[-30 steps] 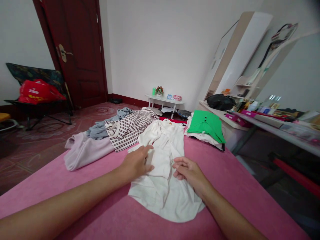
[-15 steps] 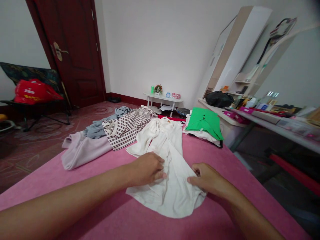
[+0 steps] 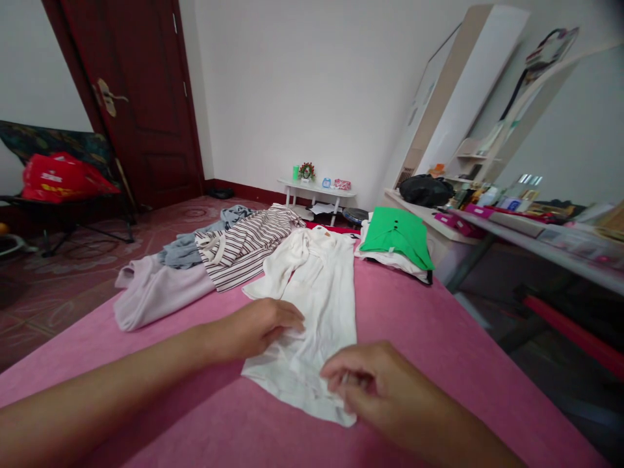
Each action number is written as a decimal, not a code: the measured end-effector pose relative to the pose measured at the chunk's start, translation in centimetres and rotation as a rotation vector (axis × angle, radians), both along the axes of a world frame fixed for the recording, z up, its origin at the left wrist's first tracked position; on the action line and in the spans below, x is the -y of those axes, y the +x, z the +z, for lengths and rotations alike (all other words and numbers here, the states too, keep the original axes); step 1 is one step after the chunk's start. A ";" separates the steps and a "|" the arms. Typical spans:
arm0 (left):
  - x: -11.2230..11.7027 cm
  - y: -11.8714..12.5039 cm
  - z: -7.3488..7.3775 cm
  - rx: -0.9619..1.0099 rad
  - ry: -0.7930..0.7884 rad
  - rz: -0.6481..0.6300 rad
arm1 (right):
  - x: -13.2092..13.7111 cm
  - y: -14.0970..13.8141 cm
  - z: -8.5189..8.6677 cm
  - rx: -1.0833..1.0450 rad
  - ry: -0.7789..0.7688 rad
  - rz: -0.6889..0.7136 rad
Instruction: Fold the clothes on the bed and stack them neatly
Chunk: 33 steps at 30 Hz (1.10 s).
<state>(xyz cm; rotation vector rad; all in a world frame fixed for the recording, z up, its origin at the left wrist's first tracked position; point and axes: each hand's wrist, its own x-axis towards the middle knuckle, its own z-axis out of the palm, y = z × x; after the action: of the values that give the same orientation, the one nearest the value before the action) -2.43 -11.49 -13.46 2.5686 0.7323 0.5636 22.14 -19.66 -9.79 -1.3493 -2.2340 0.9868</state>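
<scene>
A white long-sleeved top [image 3: 319, 286] lies stretched out in front of me, its collar at the far end and its hem nearest me. The right side is folded inward, giving a fairly straight edge. My left hand [image 3: 266, 327] rests on the left part near the hem, fingers stretched over the cloth and not gripping it. At the lower right corner, my right hand [image 3: 373, 383] is closed with curled fingers around the edge of the fabric. The exact pinch is partly hidden and slightly blurred.
Left of the top lie a striped shirt [image 3: 248, 244], a grey garment [image 3: 182, 252] and a pale lilac garment [image 3: 163, 292]. A stack topped by a folded green shirt [image 3: 397, 234] is at the right on the pink bed cover [image 3: 195, 416]. A cluttered dressing table [image 3: 536, 240] stands beyond.
My right hand has moved left and nearer to me, bringing the flared right side of the white top inward. My left hand has shifted slightly left.
</scene>
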 end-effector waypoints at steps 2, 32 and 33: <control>0.3 -1.9 0.0 -0.019 -0.002 -0.003 | -1.7 1.9 -0.9 0.078 0.222 -0.061; 0.8 -4.3 2.4 -0.016 -0.210 0.463 | -5.3 1.0 1.4 -0.101 0.096 -0.013; -1.1 -4.7 1.4 -0.044 -0.083 0.655 | -7.4 0.5 0.1 -0.133 0.208 -0.111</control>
<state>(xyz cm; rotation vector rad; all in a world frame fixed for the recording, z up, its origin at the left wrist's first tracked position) -7.10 -10.43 -12.03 2.2362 1.5915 0.6465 22.65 -12.25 -9.66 -1.2625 -2.0743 0.7593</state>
